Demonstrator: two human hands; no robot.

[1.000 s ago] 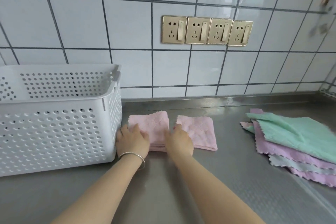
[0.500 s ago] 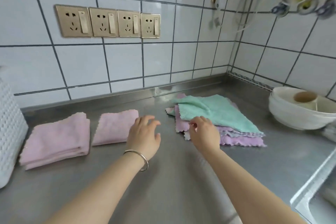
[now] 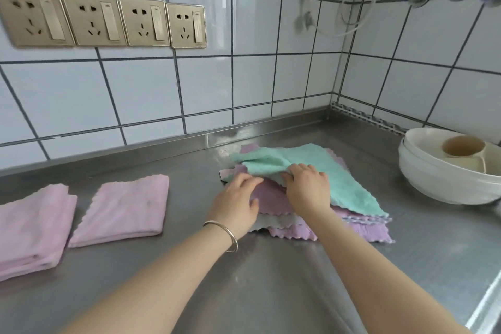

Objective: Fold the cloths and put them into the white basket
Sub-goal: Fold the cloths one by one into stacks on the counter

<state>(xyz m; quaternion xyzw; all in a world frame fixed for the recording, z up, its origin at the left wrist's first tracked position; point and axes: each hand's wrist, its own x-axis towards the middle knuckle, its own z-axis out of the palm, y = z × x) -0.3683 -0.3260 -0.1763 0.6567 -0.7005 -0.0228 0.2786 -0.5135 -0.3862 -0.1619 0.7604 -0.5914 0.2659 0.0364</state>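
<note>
A stack of unfolded cloths lies on the steel counter, a green cloth on top, a purple cloth under it, grey and purple ones below. My right hand pinches the green cloth's left edge, which is lifted and bunched. My left hand rests flat on the purple cloth at the stack's left side. Two folded pink cloths lie to the left: one in the middle, another at the left edge. The white basket is out of view.
White bowls with a beige cup inside stand at the right. Tiled walls meet in the corner behind, with gold sockets and a hanging cable. A sink edge shows at the bottom right.
The view swung right, away from the basket. Both hands left the folded pink cloths and reached the stack; the right hand took hold of the green cloth's edge.
</note>
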